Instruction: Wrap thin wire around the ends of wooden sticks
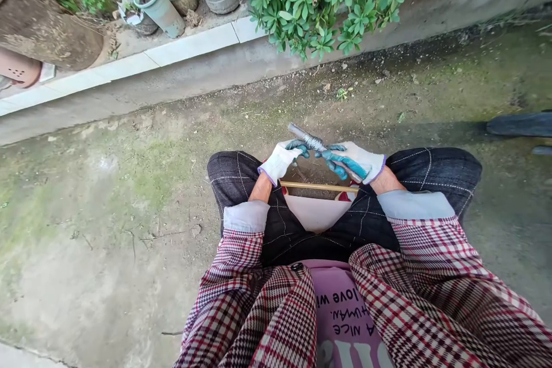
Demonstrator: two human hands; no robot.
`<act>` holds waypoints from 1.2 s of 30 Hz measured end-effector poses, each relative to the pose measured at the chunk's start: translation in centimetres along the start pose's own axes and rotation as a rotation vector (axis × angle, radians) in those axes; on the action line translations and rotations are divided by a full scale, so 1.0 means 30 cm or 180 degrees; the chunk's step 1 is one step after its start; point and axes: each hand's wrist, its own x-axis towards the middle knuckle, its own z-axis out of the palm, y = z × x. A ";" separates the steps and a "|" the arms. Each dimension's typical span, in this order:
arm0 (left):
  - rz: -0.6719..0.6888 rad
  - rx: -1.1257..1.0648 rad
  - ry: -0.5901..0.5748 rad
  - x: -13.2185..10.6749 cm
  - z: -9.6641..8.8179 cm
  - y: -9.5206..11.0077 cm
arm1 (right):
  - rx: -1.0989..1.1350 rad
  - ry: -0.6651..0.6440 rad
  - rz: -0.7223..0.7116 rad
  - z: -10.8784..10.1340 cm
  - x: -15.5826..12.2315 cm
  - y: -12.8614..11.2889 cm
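Soft outdoor daylight w/ faint shadows on concrete ground [129,195], fisheye bend at edges, min. blur

L hand [279,162] & R hand [357,162] gloves: white knit w/ teal rubber fingers, purple cuff edge. Rod [307,138]: silver-grey. Jacket [431,276]: red/white/dark houndstooth check. Shirt cuffs [414,204]: pale blue. Trousers [431,169]: charcoal w/ white windowpane lines. Tee [340,310]: pink, black print. Concrete ground [86,276]: grey w/ green moss patches.
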 end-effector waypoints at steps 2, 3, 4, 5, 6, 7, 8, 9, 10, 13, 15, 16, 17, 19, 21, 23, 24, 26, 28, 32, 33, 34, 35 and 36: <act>0.0038 -0.0208 -0.0103 -0.001 0.011 0.025 | 0.0055 -0.0073 -0.0036 -0.002 -0.020 -0.020; 0.0055 -0.0355 -0.0160 0.000 0.018 0.044 | 0.0074 -0.0113 -0.0068 -0.005 -0.028 -0.035; 0.0068 -0.0504 -0.0211 0.002 0.024 0.066 | 0.0075 -0.0149 -0.0101 -0.008 -0.034 -0.053; 0.0083 -0.0633 -0.0257 0.006 0.030 0.090 | 0.0053 -0.0178 -0.0131 -0.010 -0.037 -0.073; 0.0114 -0.0740 -0.0293 0.012 0.034 0.116 | 0.0006 -0.0200 -0.0154 -0.013 -0.038 -0.095; 0.0153 -0.0813 -0.0329 0.020 0.035 0.142 | -0.0060 -0.0216 -0.0171 -0.015 -0.037 -0.118; 0.0189 -0.0841 -0.0366 0.031 0.034 0.168 | -0.0129 -0.0241 -0.0180 -0.016 -0.032 -0.141; 0.0219 -0.0834 -0.0393 0.045 0.030 0.192 | -0.0188 -0.0266 -0.0202 -0.018 -0.024 -0.164; 0.0236 -0.0790 -0.0385 0.061 0.023 0.216 | -0.0222 -0.0277 -0.0238 -0.020 -0.014 -0.187; 0.0409 -0.0524 0.0070 0.111 -0.012 0.279 | -0.0163 -0.0104 -0.0405 -0.026 0.027 -0.252; 0.0558 -0.0319 0.0490 0.138 -0.036 0.312 | -0.0061 0.0142 -0.0518 -0.027 0.060 -0.288; 0.0557 -0.0231 0.0583 0.148 -0.044 0.324 | -0.0022 0.0240 -0.0564 -0.024 0.077 -0.302; 0.0488 -0.0168 0.0557 0.156 -0.047 0.332 | 0.0004 0.0316 -0.0607 -0.017 0.096 -0.312; 0.0230 -0.0126 0.0215 0.169 -0.037 0.334 | -0.0018 0.0362 -0.0631 0.007 0.133 -0.316; 0.0076 -0.0232 -0.0183 0.180 -0.012 0.321 | -0.0137 0.0279 -0.0614 0.040 0.169 -0.300; 0.0008 -0.0469 -0.0225 0.187 0.012 0.303 | -0.0371 0.0127 -0.0607 0.067 0.198 -0.271; -0.0027 -0.0564 -0.0146 0.188 0.019 0.296 | -0.0538 0.0013 -0.0602 0.072 0.209 -0.257; -0.0089 -0.0619 0.0056 0.178 0.017 0.294 | -0.0939 -0.0154 -0.0606 0.060 0.225 -0.238; -0.0202 -0.0478 0.0074 0.155 -0.003 0.313 | -0.1285 -0.0105 -0.0666 0.018 0.235 -0.235; -0.0267 0.0016 -0.0215 0.090 -0.051 0.400 | -0.1400 0.0576 -0.0911 -0.095 0.259 -0.264; -0.0228 0.0151 -0.0337 0.074 -0.059 0.425 | -0.1443 0.0647 -0.0982 -0.113 0.266 -0.270; -0.0207 0.0305 -0.0433 0.059 -0.065 0.450 | -0.1532 0.0680 -0.1052 -0.123 0.274 -0.272; -0.0222 0.0449 -0.0520 0.045 -0.069 0.472 | -0.1666 0.0687 -0.1126 -0.125 0.280 -0.271; -0.0241 0.0587 -0.0605 0.032 -0.072 0.491 | -0.1832 0.0692 -0.1183 -0.119 0.286 -0.265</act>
